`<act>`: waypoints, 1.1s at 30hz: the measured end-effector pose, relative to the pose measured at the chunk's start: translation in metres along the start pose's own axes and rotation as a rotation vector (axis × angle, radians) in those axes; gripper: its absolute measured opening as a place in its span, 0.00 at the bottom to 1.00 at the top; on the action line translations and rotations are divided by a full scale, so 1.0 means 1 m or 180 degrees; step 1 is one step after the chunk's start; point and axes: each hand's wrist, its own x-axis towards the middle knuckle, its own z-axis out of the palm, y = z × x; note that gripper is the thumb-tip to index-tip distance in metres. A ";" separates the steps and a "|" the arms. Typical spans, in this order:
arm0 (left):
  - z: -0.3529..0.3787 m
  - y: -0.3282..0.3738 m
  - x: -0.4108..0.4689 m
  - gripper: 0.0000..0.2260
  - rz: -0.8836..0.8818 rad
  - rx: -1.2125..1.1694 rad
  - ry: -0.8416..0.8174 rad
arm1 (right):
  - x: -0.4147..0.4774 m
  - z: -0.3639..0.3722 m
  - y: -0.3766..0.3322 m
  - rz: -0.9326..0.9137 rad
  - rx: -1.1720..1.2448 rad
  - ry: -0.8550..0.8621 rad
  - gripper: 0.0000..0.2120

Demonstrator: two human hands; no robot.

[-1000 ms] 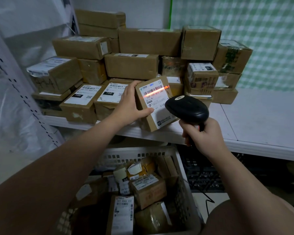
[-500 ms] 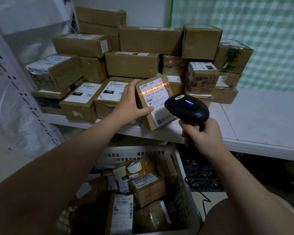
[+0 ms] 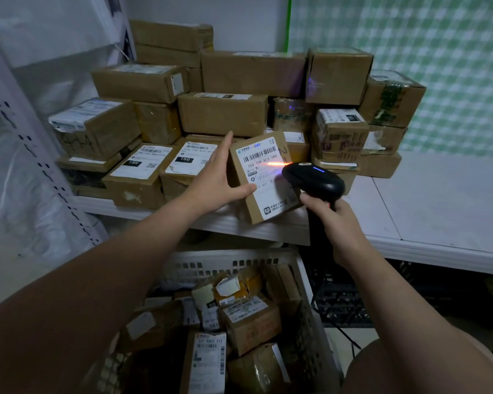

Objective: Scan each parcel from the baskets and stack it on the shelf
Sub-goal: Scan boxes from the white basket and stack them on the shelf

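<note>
A small brown parcel (image 3: 268,191) with a white barcode label stands tilted on the front edge of the white shelf (image 3: 439,203). My left hand (image 3: 214,177) holds it by its left edge, thumb on the label and fingers straight up behind. My right hand (image 3: 336,223) grips the handle of a black barcode scanner (image 3: 313,180), whose head is right at the parcel's right side. A red scan streak lies on the label below the barcode. A blue light glows on the scanner.
Many brown parcels (image 3: 222,112) are stacked at the back left of the shelf. Below me a white plastic basket (image 3: 234,260) holds several more parcels. A black crate (image 3: 342,302) stands under the shelf. A perforated white upright (image 3: 26,137) is at left.
The scanner has moved up and in, close to the parcel's right edge. The red line has slid lower and rightward on the label. My left fingers have straightened behind the parcel.
</note>
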 end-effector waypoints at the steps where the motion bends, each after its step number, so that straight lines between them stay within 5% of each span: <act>1: -0.003 0.001 0.001 0.48 -0.0034 0.0141 -0.0040 | 0.003 0.003 0.000 0.0192 0.0227 -0.0053 0.14; 4: -0.010 -0.001 0.007 0.45 -0.0134 0.0894 -0.0053 | 0.004 0.015 -0.003 0.0325 0.0512 -0.0122 0.04; 9: -0.017 -0.023 0.008 0.35 -0.0297 0.2044 -0.0266 | 0.007 0.031 0.003 0.0028 0.0325 -0.0039 0.08; 16: -0.026 -0.036 0.003 0.48 -0.0011 0.2149 -0.0219 | 0.022 0.042 0.010 0.0049 0.0321 -0.0022 0.12; 21: -0.016 -0.033 -0.003 0.37 0.0185 0.2369 -0.0405 | 0.031 0.054 0.010 0.0115 0.0688 0.0163 0.15; 25: -0.003 -0.035 -0.009 0.28 0.0229 0.1916 0.0040 | 0.037 0.058 0.011 0.0120 0.0895 0.0181 0.12; 29: -0.004 -0.042 -0.015 0.22 0.0225 0.1832 0.0504 | 0.038 0.062 0.014 0.0153 0.0573 -0.0189 0.09; 33: -0.006 -0.043 -0.022 0.21 0.0326 0.1688 0.0602 | 0.030 0.063 0.009 -0.0234 0.0058 0.0078 0.08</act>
